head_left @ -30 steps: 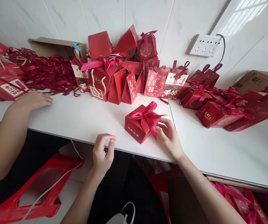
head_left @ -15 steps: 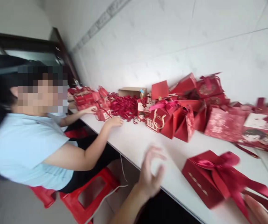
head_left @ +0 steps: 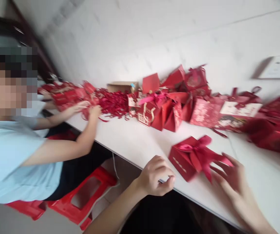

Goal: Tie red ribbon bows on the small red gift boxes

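Note:
A dark red gift box (head_left: 185, 162) with gold lettering on its side sits on the white table, a satin ribbon bow (head_left: 202, 149) tied on top. My left hand (head_left: 157, 177) hovers at the table edge, left of the box. Its fingers are curled in loosely and nothing shows in them. To the right of the box is my right hand (head_left: 236, 182), fingers apart around the loose ribbon tails. One tail lies against the fingers; no firm grip on it is visible.
Red gift bags (head_left: 205, 110) and boxes line the wall. Farther left lie a heap of red ribbons (head_left: 115, 102) and a cardboard box (head_left: 120, 86). A co-worker in a light blue shirt (head_left: 13, 156) handles red items beside me. A red stool (head_left: 81, 195) and a cable (head_left: 115, 165) are below.
My view has turned right, bringing a wall socket and more red bags in. My left hand has curled from open. My right hand has come closer to the bow. The co-worker's hands have shifted.

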`<move>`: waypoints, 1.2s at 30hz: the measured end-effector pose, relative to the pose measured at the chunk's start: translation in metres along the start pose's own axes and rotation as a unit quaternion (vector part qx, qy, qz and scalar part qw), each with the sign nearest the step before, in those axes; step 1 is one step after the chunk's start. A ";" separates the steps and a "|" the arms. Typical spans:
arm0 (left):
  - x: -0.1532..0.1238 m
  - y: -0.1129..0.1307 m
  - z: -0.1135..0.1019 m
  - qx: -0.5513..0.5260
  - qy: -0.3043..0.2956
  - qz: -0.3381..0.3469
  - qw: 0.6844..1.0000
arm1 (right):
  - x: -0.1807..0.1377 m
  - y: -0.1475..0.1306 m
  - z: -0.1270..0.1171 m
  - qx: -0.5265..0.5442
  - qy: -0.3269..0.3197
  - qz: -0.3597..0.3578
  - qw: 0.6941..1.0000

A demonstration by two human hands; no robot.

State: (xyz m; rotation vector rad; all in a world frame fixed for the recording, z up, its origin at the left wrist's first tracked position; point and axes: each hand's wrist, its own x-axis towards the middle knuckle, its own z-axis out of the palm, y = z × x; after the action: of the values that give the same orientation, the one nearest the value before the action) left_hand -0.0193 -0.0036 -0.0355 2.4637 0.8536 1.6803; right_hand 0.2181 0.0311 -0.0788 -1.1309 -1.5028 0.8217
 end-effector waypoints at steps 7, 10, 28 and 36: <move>-0.049 0.019 0.039 0.157 -0.028 -0.085 0.984 | -0.001 -0.028 0.006 -0.184 0.019 -0.311 0.932; -0.051 0.020 0.044 0.196 -0.074 -0.084 0.974 | 0.001 -0.031 0.008 -0.252 -0.042 -0.286 0.924; -0.066 0.010 0.044 0.152 -0.008 -0.129 0.980 | -0.037 -0.036 0.040 -0.372 -0.091 -0.401 0.832; -0.069 0.006 0.050 0.217 -0.002 -0.077 0.973 | -0.039 -0.032 0.044 -0.346 -0.110 -0.378 0.852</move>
State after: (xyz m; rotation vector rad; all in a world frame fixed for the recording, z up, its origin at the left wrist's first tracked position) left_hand 0.0085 -0.0272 -0.1122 2.5615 1.5105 1.5698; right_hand 0.1685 -0.0140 -0.0720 -0.7964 -2.3106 -0.1790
